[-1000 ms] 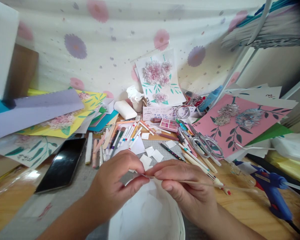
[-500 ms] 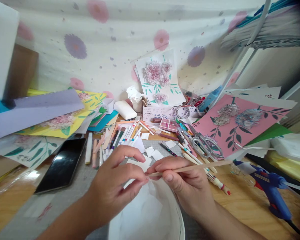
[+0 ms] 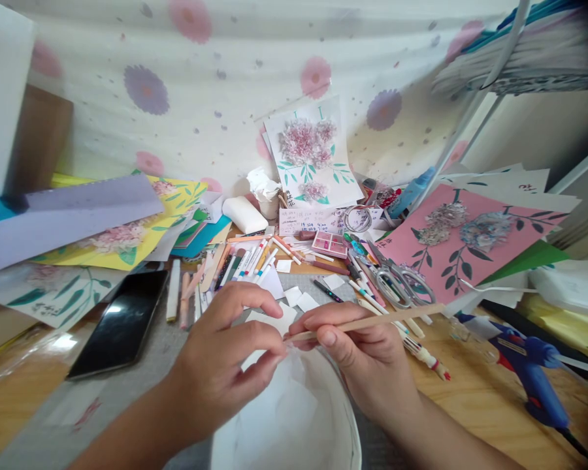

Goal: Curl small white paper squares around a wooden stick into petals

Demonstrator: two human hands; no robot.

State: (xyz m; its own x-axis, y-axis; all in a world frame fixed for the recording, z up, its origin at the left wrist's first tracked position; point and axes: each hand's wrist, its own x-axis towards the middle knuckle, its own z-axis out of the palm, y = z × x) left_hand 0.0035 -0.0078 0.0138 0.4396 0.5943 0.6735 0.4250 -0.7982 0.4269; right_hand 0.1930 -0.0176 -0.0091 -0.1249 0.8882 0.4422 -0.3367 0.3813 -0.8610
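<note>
My right hand [image 3: 367, 359] is closed round a thin, pale wooden stick [image 3: 392, 318], thumb on its near side. The stick slants up to the right, its lower tip at the fingers of my left hand [image 3: 225, 359]. That hand is closed in a loose pinch, thumb and fingertip close together by the tip. Whatever small thing lies between them is too hidden to make out. Under both hands stands a white bowl-like container [image 3: 350, 418] with white, thin, paper-like material [image 3: 284, 418] inside. Small white paper squares [image 3: 306, 301] lie just beyond the fingers.
Markers [image 3: 247, 261], scissors [image 3: 404, 287] and a pink palette [image 3: 330, 245] crowd the table behind my hands. A black phone [image 3: 120, 326] lies left; a blue glue gun [image 3: 534, 365] lies right. Flower pictures on pink paper [image 3: 451, 261] and white paper [image 3: 340, 143] stand behind.
The stick's far end has shifted slightly left and up as my right hand tilts it. My left hand stays nearly in place, its thumb moved a little left.
</note>
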